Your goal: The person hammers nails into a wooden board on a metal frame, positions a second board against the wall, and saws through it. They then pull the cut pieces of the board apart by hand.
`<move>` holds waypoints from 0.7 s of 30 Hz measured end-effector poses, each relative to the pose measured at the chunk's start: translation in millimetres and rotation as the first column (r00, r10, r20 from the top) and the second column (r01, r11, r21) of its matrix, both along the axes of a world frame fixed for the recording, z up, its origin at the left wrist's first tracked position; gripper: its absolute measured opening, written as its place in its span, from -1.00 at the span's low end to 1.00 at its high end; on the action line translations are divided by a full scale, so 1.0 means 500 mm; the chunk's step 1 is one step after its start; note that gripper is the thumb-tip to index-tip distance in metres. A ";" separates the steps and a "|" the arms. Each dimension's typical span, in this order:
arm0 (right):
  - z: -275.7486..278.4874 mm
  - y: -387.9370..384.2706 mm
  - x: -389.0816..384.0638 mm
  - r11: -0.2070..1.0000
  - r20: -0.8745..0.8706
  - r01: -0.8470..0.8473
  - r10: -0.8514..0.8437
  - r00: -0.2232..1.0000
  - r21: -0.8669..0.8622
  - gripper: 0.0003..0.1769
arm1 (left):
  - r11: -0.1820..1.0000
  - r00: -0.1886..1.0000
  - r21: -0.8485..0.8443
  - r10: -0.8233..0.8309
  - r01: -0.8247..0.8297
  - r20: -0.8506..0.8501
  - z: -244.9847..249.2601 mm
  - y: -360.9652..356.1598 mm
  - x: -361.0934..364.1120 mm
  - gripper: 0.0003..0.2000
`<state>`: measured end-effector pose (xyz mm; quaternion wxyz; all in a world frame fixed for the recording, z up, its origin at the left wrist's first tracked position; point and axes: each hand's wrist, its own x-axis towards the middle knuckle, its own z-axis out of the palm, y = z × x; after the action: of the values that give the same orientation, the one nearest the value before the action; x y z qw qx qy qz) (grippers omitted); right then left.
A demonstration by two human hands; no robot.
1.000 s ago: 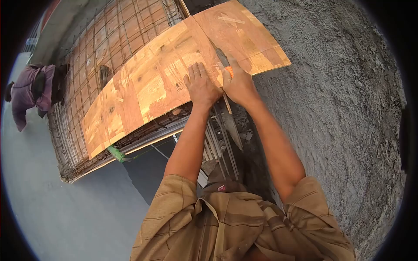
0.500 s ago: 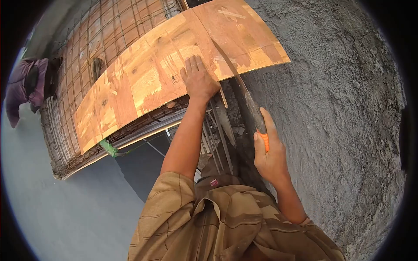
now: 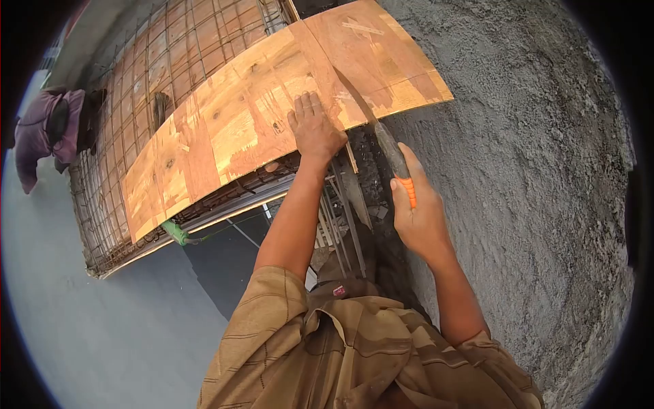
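Observation:
A plywood sheet (image 3: 231, 119) lies across the rebar, its right end reaching toward the rough wall. My left hand (image 3: 315, 129) rests flat on the sheet near its close edge, fingers stretched forward. In my right hand (image 3: 421, 215) is a handsaw (image 3: 390, 146), gripped by its dark handle with orange wrapping. The saw's blade passes through a cut in the plywood, to the right of my left hand. A thin line continues from the cut to the far edge of the sheet.
A rebar grid (image 3: 197, 34) over boards spreads beyond the plywood. A rough grey wall (image 3: 518, 177) rises on the right. At far left a person in a purple top (image 3: 44, 133) bends beside the grid. A green object (image 3: 175, 232) hangs under the sheet's near edge.
My right hand has pushed the saw forward, so less blade shows between the handle and the plywood edge. My left hand stays on the sheet. The view has shifted slightly.

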<state>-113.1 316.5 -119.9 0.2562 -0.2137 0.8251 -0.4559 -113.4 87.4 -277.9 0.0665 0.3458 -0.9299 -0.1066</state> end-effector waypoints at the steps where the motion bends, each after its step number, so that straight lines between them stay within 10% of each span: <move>1: -0.032 -0.077 -0.053 0.994 0.027 -0.034 0.032 0.999 0.101 -0.33 | 1.000 1.000 -0.005 0.006 -0.006 -0.010 -0.003 0.003 0.009 0.02; 3: -0.190 -0.227 -0.135 0.996 -0.179 -0.035 0.050 0.983 0.086 -0.33 | 1.000 1.000 0.016 0.019 -0.019 -0.010 -0.010 0.020 0.030 0.02; 8: -0.036 0.079 0.078 0.987 -0.130 0.003 -0.024 0.991 -0.158 -0.33 | 0.998 0.997 0.064 0.010 -0.015 0.077 0.006 0.032 0.027 0.00; 15: -0.166 -0.187 -0.123 0.997 -0.145 -0.032 0.042 0.989 0.071 -0.35 | 0.999 0.999 0.029 0.016 -0.015 -0.028 0.003 0.006 0.022 -0.01; 21: -0.027 0.080 0.072 0.994 -0.142 -0.036 0.021 0.990 -0.099 -0.34 | 1.000 1.000 0.009 0.013 -0.013 0.020 0.000 0.019 0.026 -0.07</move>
<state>-77.2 356.6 -133.3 0.1927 -0.2699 0.8137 -0.4775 -100.6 96.9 -278.1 0.0564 0.3534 -0.9276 -0.1069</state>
